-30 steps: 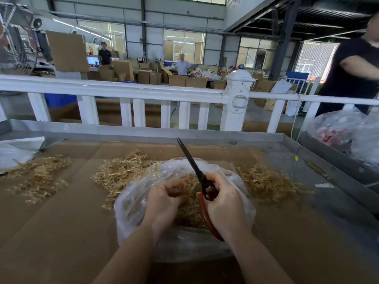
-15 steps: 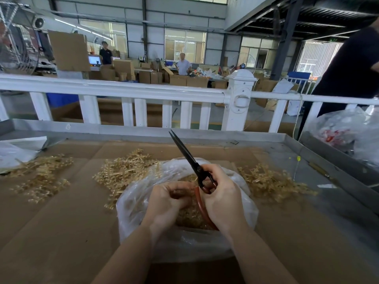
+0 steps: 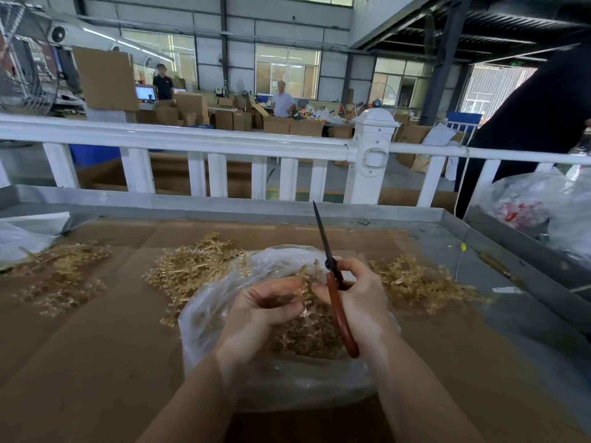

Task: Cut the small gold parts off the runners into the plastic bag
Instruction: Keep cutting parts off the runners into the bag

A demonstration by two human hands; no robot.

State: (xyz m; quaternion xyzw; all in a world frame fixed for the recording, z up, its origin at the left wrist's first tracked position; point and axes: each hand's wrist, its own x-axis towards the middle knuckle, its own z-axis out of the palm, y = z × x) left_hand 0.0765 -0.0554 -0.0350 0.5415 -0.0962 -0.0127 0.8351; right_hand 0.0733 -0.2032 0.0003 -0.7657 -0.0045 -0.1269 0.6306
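Two curled hands: left hand [image 3: 267,310] on runner [image 3: 302,290] (right hand [image 3: 358,298], scissors [image 3: 332,282]).

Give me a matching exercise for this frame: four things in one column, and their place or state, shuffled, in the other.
Things:
1. scissors
2. plastic bag
3. left hand
4. white railing

Places or states:
A. beyond the far edge of the table
B. open on the cardboard, gold parts inside
C. pinching a gold runner over the bag
D. blades closed, pointing up, gripped by the right hand

Pairs: 1-D, 2-B, 3-C, 4-A
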